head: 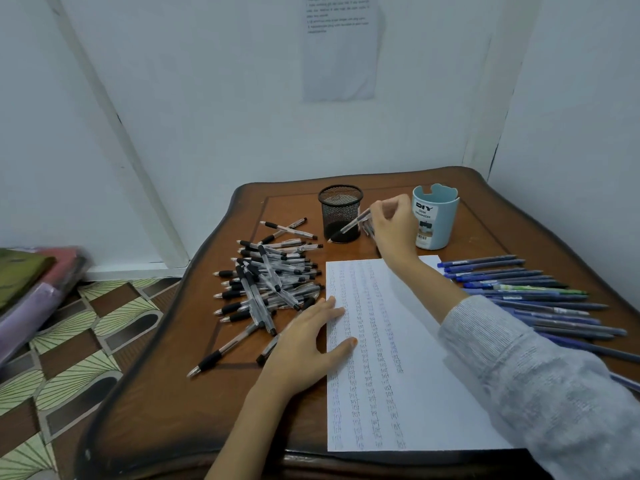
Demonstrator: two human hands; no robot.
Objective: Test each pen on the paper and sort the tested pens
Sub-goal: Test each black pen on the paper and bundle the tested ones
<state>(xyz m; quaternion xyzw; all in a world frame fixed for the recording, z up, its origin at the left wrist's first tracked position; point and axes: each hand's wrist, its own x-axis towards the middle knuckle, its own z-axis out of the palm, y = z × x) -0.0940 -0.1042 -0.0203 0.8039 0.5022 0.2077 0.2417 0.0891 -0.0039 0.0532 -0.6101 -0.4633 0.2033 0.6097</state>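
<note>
1. A wooden table [156, 410] in a white-walled corner bears a written-over paper [426, 403].
2. Left hand [304, 341] lies flat on the paper's 9 o'clock edge.
3. Right hand [393, 225] pinches a clear pen [349, 226] at 12 o'clock, before the mesh cup [340, 206].
4. Black pens [270, 282] heap at 9 o'clock; blue pens [519, 289] at 3.

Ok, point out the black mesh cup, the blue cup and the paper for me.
black mesh cup [337, 209], head view, on its front mesh wall.
blue cup [446, 223], head view, on its bare right side.
paper [415, 393], head view, on the sheet's lower middle.
</note>
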